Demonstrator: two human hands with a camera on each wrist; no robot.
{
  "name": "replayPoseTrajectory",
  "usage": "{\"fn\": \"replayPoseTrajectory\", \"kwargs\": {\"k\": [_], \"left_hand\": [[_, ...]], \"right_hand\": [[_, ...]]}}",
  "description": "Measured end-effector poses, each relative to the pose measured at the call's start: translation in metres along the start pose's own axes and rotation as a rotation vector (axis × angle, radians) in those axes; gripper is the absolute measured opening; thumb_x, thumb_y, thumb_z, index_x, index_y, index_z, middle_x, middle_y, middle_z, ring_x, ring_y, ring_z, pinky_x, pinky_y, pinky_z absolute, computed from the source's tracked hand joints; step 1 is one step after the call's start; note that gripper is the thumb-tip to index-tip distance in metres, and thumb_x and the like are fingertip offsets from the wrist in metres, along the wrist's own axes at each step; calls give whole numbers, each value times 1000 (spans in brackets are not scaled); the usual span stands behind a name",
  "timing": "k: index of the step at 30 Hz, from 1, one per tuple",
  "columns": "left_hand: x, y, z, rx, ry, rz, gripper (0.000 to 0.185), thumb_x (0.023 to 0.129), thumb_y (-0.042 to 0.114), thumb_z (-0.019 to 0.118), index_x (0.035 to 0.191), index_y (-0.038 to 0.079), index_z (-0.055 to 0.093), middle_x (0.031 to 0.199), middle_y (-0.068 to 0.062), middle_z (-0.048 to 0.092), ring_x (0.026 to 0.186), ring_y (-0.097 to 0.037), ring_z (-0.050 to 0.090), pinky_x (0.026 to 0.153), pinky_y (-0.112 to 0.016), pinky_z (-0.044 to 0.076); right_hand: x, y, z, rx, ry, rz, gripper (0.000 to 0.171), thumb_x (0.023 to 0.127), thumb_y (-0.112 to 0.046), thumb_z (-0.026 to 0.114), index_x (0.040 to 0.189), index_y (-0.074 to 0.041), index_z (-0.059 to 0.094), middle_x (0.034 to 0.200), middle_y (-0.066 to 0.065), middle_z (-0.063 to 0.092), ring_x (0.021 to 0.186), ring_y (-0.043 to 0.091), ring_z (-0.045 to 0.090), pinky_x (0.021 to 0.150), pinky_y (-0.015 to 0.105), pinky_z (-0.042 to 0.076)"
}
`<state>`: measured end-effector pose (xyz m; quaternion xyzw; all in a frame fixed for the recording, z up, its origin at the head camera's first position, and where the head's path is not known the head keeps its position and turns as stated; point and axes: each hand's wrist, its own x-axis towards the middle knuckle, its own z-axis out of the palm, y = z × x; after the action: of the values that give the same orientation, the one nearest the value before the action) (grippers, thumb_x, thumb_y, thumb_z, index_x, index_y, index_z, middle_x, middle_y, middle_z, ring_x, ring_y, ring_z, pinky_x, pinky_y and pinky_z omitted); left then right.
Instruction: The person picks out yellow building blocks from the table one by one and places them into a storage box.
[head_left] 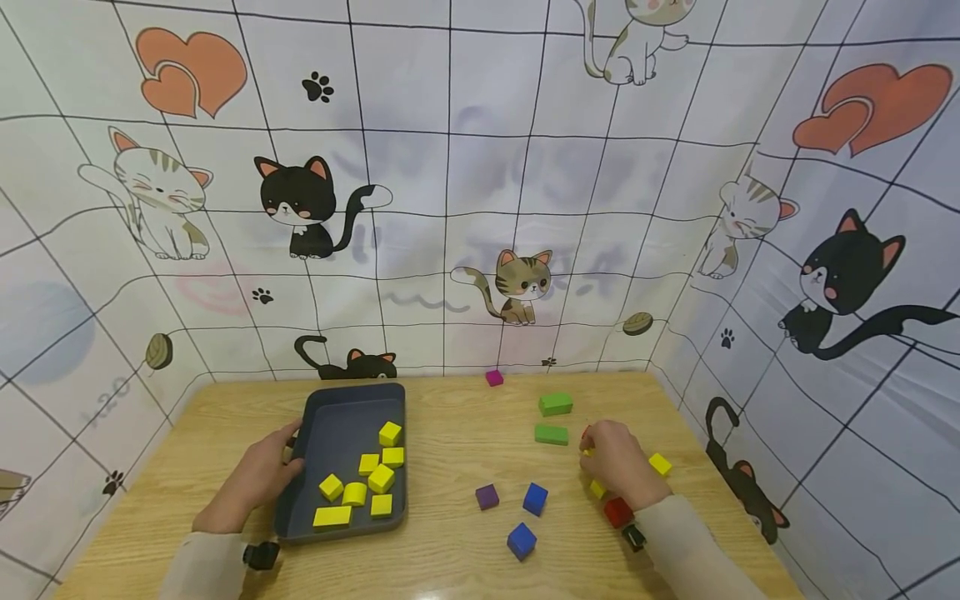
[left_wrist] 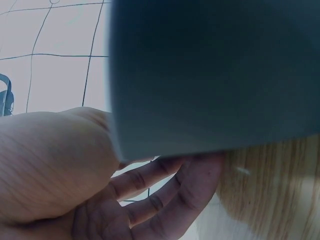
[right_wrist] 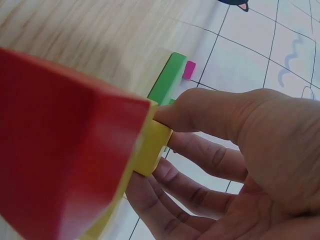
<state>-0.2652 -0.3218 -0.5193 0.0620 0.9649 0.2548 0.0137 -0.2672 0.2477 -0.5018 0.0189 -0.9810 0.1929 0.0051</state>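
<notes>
My left hand [head_left: 258, 475] holds the left edge of a dark grey tray [head_left: 337, 417], its thumb at the rim. In the left wrist view, the tray's wall [left_wrist: 215, 80] hides some of the fingers. Several yellow blocks [head_left: 381, 478] lie in the tray, mostly towards its near right side. At the right of the table, my right hand [head_left: 618, 462] pinches a yellow block [right_wrist: 152, 147] between thumb and fingers. Close under that hand are a red block [head_left: 618, 512] and another yellow block [head_left: 597, 489]. One more yellow block [head_left: 660, 464] lies just right of it.
Two green blocks [head_left: 556, 405] lie behind and left of my right hand. Two blue blocks [head_left: 522, 541] and a purple block [head_left: 487, 497] lie mid-table. A magenta block [head_left: 494, 378] sits at the back edge, against a cat-print cloth [head_left: 405, 292].
</notes>
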Motion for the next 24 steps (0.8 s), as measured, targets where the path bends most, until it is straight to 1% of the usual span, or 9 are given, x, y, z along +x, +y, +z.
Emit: {"fn": "replayPoseTrajectory", "kwargs": {"k": [3,8,13,16,20,24], "left_hand": [[0,-1,0,-4,-1,3,78,104,1,76,168,-22,38,140,-45,69,104,-38,74,85,-50,66],[0,-2,0,-4,0,6,77,104,1,75,168,-22,38,139,-45,69,100,-35,73,83,-48,64],[0,0,0,-6,-2,-6,77,105,1,75,168,-22,37,140,-45,69,103,-38,73,86,-52,66],[0,1,0,-6,-6,-13,77,105,1,75,168,-22,37,139,-45,69,103,-37,72,86,-51,66],[-1,1,-1,-7,-3,-10,78,104,1,76,169,-21,37,138,-43,70,100,-35,70,84,-48,63],[0,0,0,-9,3,-4,78,104,1,76,168,-21,38,136,-42,71,100,-34,70,84,-48,62]], "right_hand": [[1,-3,-1,5,-7,5,16,95,-1,87,111,1,87,118,18,83,90,22,71,72,33,66],[3,-13,-3,-5,4,-22,11,96,-2,87,107,-2,86,115,14,83,96,24,74,86,44,70],[8,-32,-3,-18,24,-91,12,93,-2,91,104,-2,86,109,12,82,100,27,75,95,51,69],[12,-45,0,-15,27,-133,14,91,-1,91,104,-2,87,110,13,83,105,30,78,99,53,69],[18,-67,4,-14,37,-216,13,90,1,90,103,-1,88,109,13,84,107,32,79,100,52,69],[28,-92,10,-4,31,-294,13,92,2,89,105,0,87,108,12,83,106,32,78,97,50,69]]}}
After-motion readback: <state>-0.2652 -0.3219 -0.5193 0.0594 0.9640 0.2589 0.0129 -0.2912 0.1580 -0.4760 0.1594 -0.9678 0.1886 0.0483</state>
